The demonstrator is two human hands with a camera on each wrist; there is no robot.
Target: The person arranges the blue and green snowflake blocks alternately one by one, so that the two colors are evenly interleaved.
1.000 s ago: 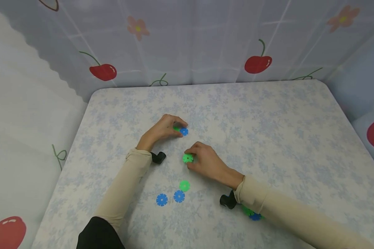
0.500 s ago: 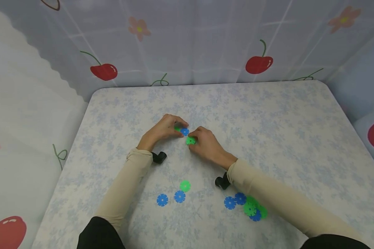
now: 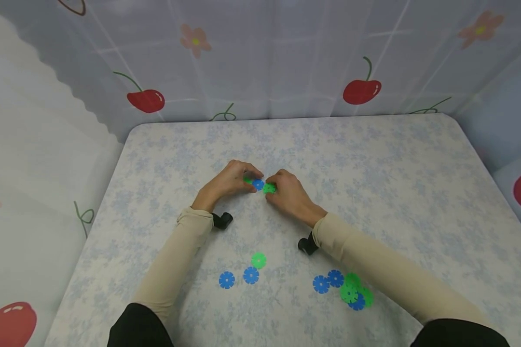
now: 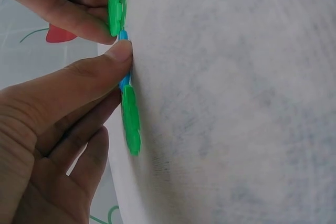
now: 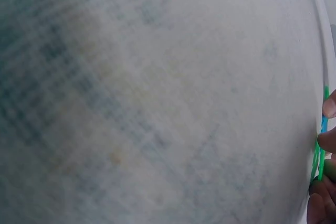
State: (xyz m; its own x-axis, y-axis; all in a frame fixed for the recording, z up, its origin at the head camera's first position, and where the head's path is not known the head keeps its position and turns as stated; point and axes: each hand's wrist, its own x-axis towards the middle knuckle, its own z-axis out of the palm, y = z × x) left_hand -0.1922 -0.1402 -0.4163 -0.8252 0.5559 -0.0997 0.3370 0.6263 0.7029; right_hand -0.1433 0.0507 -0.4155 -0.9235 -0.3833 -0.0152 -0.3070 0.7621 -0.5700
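My left hand (image 3: 242, 176) pinches a small joined piece flat against the table: a green snowflake disc (image 3: 247, 180) with a blue disc (image 3: 257, 184) slotted to it. My right hand (image 3: 280, 186) pinches another green disc (image 3: 268, 188) and holds it against the blue disc's right edge. In the left wrist view the thumb of my left hand (image 4: 113, 56) presses the blue disc (image 4: 124, 81) between two green discs (image 4: 131, 121), with the other hand's fingers (image 4: 79, 22) on the far green one. The right wrist view catches only the discs' edges (image 5: 317, 161) at its right border.
Loose on the flowered tablecloth (image 3: 373, 183) lie a green disc (image 3: 258, 260) and two blue discs (image 3: 226, 280) near me. A small heap of blue and green discs (image 3: 349, 292) lies under my right forearm. Cherry-print curtains (image 3: 360, 91) wall in the table.
My right hand carried its green disc away from me and leftward, up to the blue disc in my left hand. My left hand stayed put. The heap of discs came into view.
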